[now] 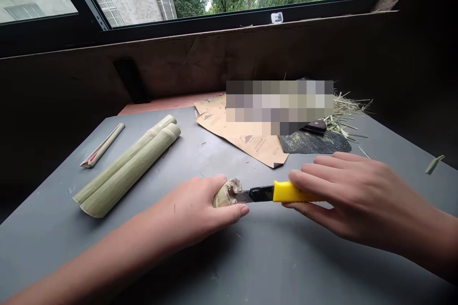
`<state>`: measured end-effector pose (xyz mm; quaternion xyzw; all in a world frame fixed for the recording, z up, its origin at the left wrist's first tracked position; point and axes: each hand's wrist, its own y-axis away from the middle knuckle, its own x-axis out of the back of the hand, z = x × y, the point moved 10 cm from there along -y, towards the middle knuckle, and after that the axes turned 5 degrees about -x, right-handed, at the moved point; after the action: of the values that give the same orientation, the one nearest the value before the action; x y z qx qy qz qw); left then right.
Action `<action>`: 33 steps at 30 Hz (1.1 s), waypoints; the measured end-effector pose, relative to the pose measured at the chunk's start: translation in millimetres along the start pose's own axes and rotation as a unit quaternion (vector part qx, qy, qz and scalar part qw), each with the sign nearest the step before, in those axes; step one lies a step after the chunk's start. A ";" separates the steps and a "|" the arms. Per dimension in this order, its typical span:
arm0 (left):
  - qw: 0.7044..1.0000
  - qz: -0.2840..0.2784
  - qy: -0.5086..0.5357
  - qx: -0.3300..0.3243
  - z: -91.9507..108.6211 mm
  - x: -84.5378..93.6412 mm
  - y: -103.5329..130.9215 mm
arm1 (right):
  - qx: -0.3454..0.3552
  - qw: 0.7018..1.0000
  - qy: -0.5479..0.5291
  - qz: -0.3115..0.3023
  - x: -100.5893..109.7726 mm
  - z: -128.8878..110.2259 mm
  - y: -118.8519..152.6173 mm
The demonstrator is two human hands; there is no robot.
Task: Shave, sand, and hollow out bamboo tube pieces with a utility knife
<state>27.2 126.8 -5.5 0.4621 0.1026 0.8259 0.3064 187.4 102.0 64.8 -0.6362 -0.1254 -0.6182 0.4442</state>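
In the head view my left hand (200,205) is closed round a short, pale piece of bamboo (222,195) with a rough, notched end facing right. My right hand (343,195) grips the yellow handle of a utility knife (291,192), its black collar pointing left. The knife's blade meets the notched end of the bamboo; how deep the tip goes is hidden. Both hands are low over the grey table, near its middle.
Two long split bamboo lengths (132,169) and a thin bamboo strip (103,145) lie at the left. Brown sandpaper (246,140), a dark sandpaper sheet (315,143), a dark handle (315,127) and bamboo shavings (352,105) lie behind my right hand. A pixelated patch covers part of them.
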 end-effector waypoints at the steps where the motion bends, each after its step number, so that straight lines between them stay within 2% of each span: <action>1: 1.000 -0.002 0.015 0.000 -0.9 0.0 0.1 | 0.002 1.000 0.005 0.006 0.6 -0.4 0.9; 5: 0.993 -0.036 0.108 -0.010 -3.3 -4.1 0.6 | -0.003 0.999 -0.044 0.000 -4.1 2.4 5.5; 8: 0.986 -0.060 0.154 -0.018 -4.5 -9.3 1.3 | -0.031 0.994 -0.099 -0.036 -14.6 10.5 6.2; 10: 0.984 -0.079 0.158 -0.007 -7.5 -16.7 2.3 | -0.057 0.981 -0.150 -0.107 -29.4 16.7 5.4; 13: 0.975 -0.124 0.185 0.011 -8.7 -34.3 5.3 | -0.096 0.931 -0.238 -0.259 -55.4 22.1 9.0; 15: 0.969 -0.138 0.203 0.010 -6.3 -41.7 6.3 | -0.113 0.906 -0.257 -0.317 -61.9 25.1 11.5; 20: 0.969 -0.145 0.202 -0.001 0.4 -43.9 6.9 | -0.107 0.910 -0.238 -0.322 -54.3 26.3 10.5; 28: 0.966 -0.177 0.187 0.028 -1.2 -45.7 13.7 | -0.085 0.914 -0.246 -0.312 -48.1 24.9 13.6; 33: 0.978 -0.146 0.142 0.035 -5.8 -41.8 13.5 | -0.079 0.907 -0.255 -0.325 -48.6 19.4 15.0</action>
<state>33.0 91.7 -31.9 0.3308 0.2405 0.8252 0.3895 201.2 126.3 18.2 -0.7292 -0.3845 -0.5532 0.1197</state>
